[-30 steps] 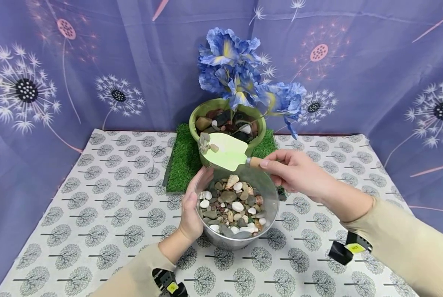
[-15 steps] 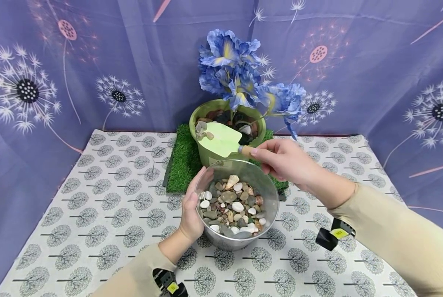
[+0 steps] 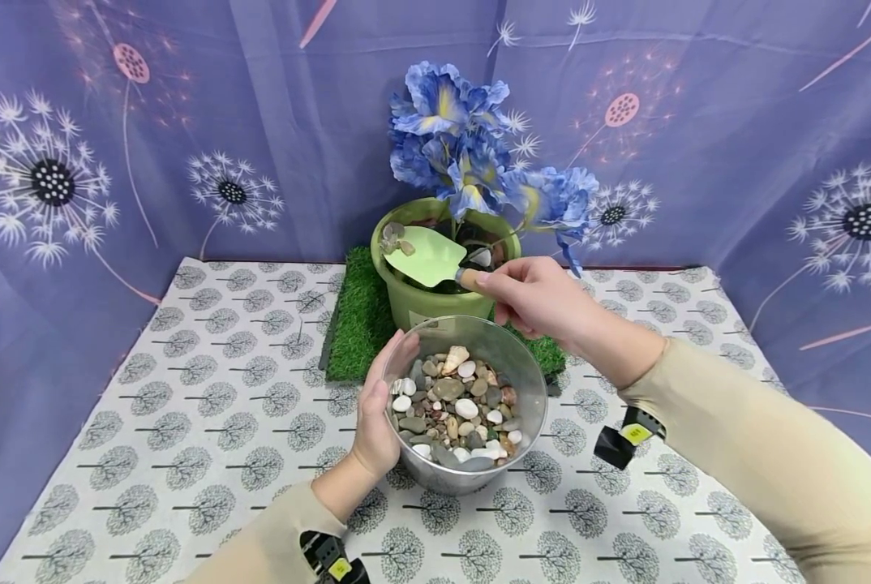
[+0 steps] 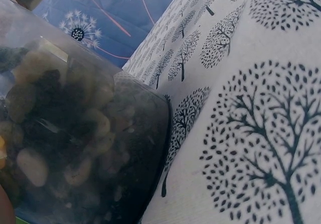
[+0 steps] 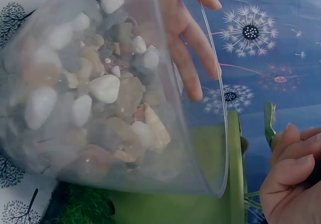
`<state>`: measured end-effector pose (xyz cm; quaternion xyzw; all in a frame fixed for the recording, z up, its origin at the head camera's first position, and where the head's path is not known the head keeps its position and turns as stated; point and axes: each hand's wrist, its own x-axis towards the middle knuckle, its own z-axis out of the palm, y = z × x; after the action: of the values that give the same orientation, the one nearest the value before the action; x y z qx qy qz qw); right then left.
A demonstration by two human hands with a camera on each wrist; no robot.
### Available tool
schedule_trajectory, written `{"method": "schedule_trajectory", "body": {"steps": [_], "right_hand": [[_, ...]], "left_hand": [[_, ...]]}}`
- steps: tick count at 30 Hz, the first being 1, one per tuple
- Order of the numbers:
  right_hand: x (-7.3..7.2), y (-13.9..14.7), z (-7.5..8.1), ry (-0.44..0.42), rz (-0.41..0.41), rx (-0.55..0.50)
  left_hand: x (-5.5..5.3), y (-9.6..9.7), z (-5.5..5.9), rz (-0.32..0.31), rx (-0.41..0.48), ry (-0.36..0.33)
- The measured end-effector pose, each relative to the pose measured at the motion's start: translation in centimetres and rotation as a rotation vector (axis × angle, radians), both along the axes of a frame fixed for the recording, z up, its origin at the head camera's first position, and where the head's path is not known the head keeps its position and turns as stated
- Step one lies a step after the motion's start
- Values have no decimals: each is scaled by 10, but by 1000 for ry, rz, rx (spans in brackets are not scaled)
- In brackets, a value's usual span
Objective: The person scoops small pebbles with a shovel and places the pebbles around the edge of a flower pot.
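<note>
My right hand [image 3: 541,304] pinches the wooden handle of a small garden trowel with a pale green blade [image 3: 430,256]. A few pebbles [image 3: 394,239] lie at the blade's tip, which is over the opening of a green flowerpot [image 3: 406,302]. Nearer to me stands a clear bucket [image 3: 446,484] holding stones, white pebbles and a seashell [image 3: 455,358]. Along the bucket's left side rests my left hand [image 3: 377,410]. Its straight fingers [image 5: 189,53] show past the bucket wall in the right wrist view. In that same view only the trowel's edge [image 5: 270,121] appears.
Blue artificial irises [image 3: 472,146] rise from the flowerpot, with dark stones around their stems. Beneath the pot lies a green artificial grass mat [image 3: 353,332]. A tree-print cloth [image 3: 209,405] covers the table, and a purple dandelion curtain [image 3: 297,105] hangs behind and at both sides.
My right hand has carried the trowel left and away from me, from above the bucket's far rim to over the flowerpot. The pebbles stay on the blade. My left hand has not moved.
</note>
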<state>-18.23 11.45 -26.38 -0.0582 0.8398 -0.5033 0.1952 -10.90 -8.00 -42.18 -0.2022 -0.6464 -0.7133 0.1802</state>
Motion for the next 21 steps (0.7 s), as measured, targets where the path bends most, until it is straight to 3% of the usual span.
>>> {"method": "schedule_trajectory", "body": {"steps": [21], "right_hand": [[-12,-25,2,-1,0,-32]], "left_hand": [[0,0,-1,18,-19,33]]}}
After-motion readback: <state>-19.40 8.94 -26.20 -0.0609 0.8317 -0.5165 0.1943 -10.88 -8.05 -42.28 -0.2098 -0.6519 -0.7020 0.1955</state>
